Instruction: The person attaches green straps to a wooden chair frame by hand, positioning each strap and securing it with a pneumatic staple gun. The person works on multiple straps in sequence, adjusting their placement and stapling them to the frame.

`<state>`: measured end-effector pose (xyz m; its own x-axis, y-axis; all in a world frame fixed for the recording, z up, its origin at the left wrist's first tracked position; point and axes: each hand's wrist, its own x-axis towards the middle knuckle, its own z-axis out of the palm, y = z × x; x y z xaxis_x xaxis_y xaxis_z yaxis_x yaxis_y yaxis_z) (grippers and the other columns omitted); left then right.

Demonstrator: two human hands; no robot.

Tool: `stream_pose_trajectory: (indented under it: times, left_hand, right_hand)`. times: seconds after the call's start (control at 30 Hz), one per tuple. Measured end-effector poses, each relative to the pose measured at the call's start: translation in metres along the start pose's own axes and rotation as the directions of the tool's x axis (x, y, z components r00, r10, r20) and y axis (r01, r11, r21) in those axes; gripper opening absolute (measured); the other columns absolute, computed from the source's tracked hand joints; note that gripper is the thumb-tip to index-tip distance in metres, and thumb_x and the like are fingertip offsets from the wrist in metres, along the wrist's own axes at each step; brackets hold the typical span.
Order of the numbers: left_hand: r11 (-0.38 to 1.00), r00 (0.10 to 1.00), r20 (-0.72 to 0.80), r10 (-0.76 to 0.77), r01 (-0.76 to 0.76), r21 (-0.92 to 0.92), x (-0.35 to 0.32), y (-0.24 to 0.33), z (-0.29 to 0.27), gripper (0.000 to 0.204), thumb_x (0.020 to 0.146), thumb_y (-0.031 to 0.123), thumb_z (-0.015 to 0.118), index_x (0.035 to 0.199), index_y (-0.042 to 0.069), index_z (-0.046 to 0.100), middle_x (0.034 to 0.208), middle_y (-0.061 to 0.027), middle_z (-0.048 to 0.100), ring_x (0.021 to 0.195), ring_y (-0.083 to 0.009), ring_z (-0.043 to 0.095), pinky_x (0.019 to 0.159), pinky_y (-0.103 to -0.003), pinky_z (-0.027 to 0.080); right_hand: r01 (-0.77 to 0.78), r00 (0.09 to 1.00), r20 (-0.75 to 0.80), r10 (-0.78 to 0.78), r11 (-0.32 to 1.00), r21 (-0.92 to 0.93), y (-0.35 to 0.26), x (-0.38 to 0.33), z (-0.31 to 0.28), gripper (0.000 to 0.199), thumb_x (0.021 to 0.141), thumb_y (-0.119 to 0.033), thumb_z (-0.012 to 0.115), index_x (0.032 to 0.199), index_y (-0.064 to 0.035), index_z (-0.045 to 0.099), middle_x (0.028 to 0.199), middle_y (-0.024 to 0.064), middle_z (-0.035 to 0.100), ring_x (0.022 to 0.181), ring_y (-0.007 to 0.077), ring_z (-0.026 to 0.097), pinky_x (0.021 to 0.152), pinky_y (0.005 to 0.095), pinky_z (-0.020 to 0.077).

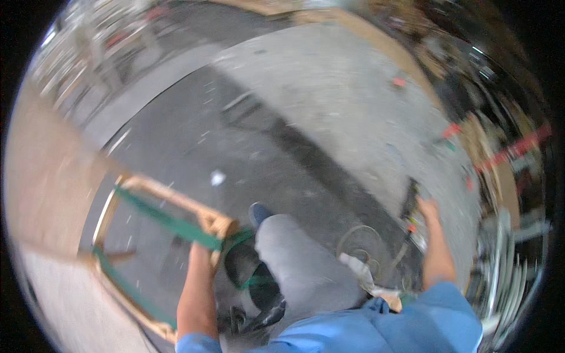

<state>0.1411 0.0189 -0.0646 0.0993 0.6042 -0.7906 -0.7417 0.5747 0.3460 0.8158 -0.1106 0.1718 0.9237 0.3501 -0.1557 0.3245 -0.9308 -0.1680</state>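
My left hand (200, 252) grips the near right corner of a wooden frame (168, 193). Green strips (168, 219) run along the frame's sides, and a green band trails loose below that corner. Out to the right, my right hand (428, 209) is closed around a dark pneumatic staple gun (409, 199), held well away from the frame. The picture is smeared by motion, so the tool's details are unclear. Below it a thin hose (401, 254) curls toward the floor.
Under my left arm stands a dark round container (241, 263). My grey-trousered leg (297, 253) is in the middle. A pale board surface (53, 170) lies at the left. Stacked materials (500, 259) line the right edge. A white scrap (218, 177) lies on the dark floor mat (176, 123).
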Motion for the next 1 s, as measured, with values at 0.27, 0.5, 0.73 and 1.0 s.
stream_pose_trajectory:
  times: [0.27, 0.5, 0.73, 1.0]
  left_hand:
    - [0.979, 0.996, -0.087, -0.015, -0.004, -0.206, -0.005, -0.018, 0.018, 0.048, 0.106, 0.043, 0.046, 0.118, 0.0, 0.063, 0.103, -0.0198, 0.069, 0.087, -0.0344, 0.074, 0.067, -0.051, 0.065]
    - [0.957, 0.995, -0.097, -0.023, -0.006, -0.289, -0.004, -0.017, 0.015, 0.048, 0.106, 0.044, 0.046, 0.118, 0.0, 0.063, 0.103, -0.0201, 0.069, 0.087, -0.0347, 0.074, 0.067, -0.051, 0.065]
    - [0.931, 0.995, -0.091, -0.044, 0.007, -0.366, 0.0, -0.019, 0.014, 0.049, 0.106, 0.045, 0.045, 0.118, 0.001, 0.063, 0.104, -0.0203, 0.069, 0.088, -0.035, 0.074, 0.067, -0.051, 0.065]
    - [0.9, 0.998, 0.031, -0.058, 0.065, -0.432, 0.022, -0.025, 0.003, 0.056, 0.106, 0.05, 0.041, 0.123, 0.001, 0.063, 0.111, -0.0227, 0.067, 0.091, -0.0379, 0.073, 0.071, -0.055, 0.064]
  right_hand:
    - [-0.238, 0.933, 0.355, -0.055, 0.646, 0.725, 0.053, 0.094, 0.052, 0.028, 0.084, -0.01, 0.067, 0.11, 0.0003, 0.066, 0.096, 0.0132, 0.069, 0.083, 0.03, 0.067, 0.079, 0.047, 0.0554]
    - [0.435, 0.888, -0.226, -0.401, 0.568, 0.699, -0.011, 0.003, -0.001, 0.026, 0.085, -0.009, 0.074, 0.107, -0.0026, 0.062, 0.083, 0.008, 0.063, 0.059, 0.0178, 0.059, 0.054, 0.032, 0.0482]
    - [0.547, 0.551, 0.188, -0.813, 0.522, 0.654, -0.118, -0.187, 0.041, 0.039, 0.091, -0.016, 0.077, 0.124, -0.0004, 0.06, 0.094, 0.0047, 0.064, 0.067, 0.0122, 0.059, 0.057, 0.031, 0.0503]
    - [0.366, -0.004, 0.651, -0.759, 0.605, 0.707, -0.195, -0.361, 0.146, 0.068, 0.085, -0.005, 0.081, 0.148, -0.0094, 0.054, 0.101, 0.0032, 0.07, 0.077, 0.0106, 0.064, 0.071, 0.0282, 0.0544]
